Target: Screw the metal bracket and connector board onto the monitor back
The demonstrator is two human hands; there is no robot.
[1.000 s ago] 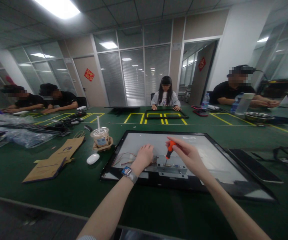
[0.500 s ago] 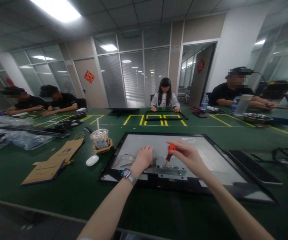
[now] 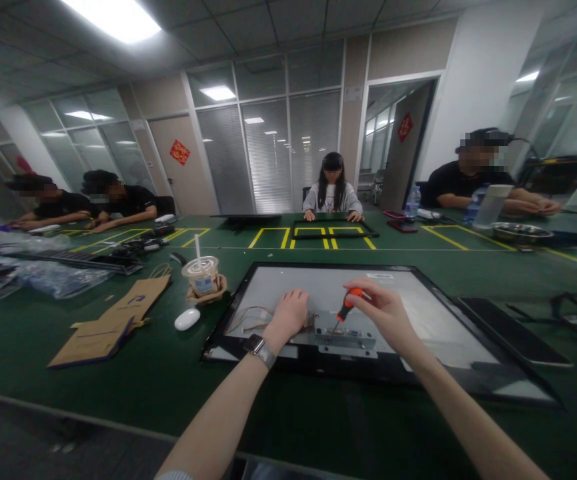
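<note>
A flat display panel (image 3: 418, 320) with a black frame lies before me on the green table, its pale back facing up. Near its front edge is a metal bracket (image 3: 345, 345) with small parts along it. My right hand (image 3: 381, 308) pinches the red and black handle of a screwdriver (image 3: 350, 300), whose shaft slants down to the left, its tip at the bracket. Just left of the bracket, my left hand (image 3: 288, 315) rests on the panel with fingers stretched forward, their undersides hidden. Thin wires (image 3: 253, 319) run out beside it.
Left of the panel are a white mouse (image 3: 187, 319), a drink cup with a straw (image 3: 203, 277) and a brown paper bag (image 3: 113, 320). A black slab-like device (image 3: 513, 331) lies to the right. Across the table, a person's hands rest on a black frame (image 3: 335, 235).
The screwdriver handle leans further right than before, and my right hand has shifted slightly right with it. My left hand stays in place. The lit wristwatch face has gone dark.
</note>
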